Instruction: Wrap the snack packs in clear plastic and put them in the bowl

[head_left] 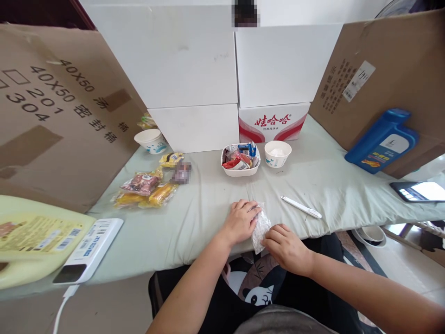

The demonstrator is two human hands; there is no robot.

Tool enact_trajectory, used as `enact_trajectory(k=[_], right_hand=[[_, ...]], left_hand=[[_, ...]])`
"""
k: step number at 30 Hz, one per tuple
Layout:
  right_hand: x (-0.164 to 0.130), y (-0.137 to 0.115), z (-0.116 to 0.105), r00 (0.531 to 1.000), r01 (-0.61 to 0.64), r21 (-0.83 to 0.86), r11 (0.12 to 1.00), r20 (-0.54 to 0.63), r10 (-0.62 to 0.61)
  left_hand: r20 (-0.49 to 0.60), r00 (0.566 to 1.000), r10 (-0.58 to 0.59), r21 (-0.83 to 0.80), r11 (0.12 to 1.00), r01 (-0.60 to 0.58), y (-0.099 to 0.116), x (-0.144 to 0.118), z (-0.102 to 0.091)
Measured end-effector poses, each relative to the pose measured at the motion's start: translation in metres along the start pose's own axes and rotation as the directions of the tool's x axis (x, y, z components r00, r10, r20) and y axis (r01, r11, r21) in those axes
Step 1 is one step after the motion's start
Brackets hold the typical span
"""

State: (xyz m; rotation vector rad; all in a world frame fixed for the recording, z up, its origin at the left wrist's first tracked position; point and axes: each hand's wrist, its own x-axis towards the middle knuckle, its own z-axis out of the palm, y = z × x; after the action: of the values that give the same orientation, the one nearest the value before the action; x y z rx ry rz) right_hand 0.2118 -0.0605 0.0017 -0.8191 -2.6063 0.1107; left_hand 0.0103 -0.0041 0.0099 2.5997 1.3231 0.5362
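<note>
A small piece of clear bubble wrap (261,227) lies at the table's front edge, between my two hands. My left hand (240,221) rests over its left side, fingers bent onto it. From the right, my right hand (287,248) pinches its lower right edge; the thumb is hidden. Whether the wrap has anything inside, I cannot tell. Just right of the hands lies a white slim box cutter (301,207). Beyond them stand a white tray (240,172) of wrapped snacks and a paper cup (277,157) with something white inside.
Several snack packets (144,185) lie at left near another paper cup (150,140). A power bank (90,248) with a cable and a yellow jug (34,236) are at front left. White boxes (194,127) close off the back. A blue bottle (384,141) and phone (420,191) are at right.
</note>
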Motion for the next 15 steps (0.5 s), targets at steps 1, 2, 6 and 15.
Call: enact_trajectory(k=[1,2,6,15], right_hand=[[0.001,0.000,-0.001,1.000,0.010,0.009,1.000,-0.015,-0.010],[0.002,0.001,-0.002,1.000,0.019,0.021,1.000,-0.024,-0.019],[0.016,0.010,-0.011,0.996,0.068,0.058,0.996,0.054,-0.071],[0.079,0.045,-0.006,0.901,-0.381,-0.093,0.920,0.185,0.392]], left_hand=[[0.002,1.000,0.001,-0.002,1.000,-0.001,0.000,0.000,0.000],[0.004,1.000,0.002,-0.005,1.000,-0.002,0.000,0.000,0.000],[0.007,1.000,0.025,-0.053,0.998,-0.025,-0.005,0.000,0.002],[-0.182,0.982,-0.049,-0.318,0.948,-0.012,-0.029,0.000,0.011]])
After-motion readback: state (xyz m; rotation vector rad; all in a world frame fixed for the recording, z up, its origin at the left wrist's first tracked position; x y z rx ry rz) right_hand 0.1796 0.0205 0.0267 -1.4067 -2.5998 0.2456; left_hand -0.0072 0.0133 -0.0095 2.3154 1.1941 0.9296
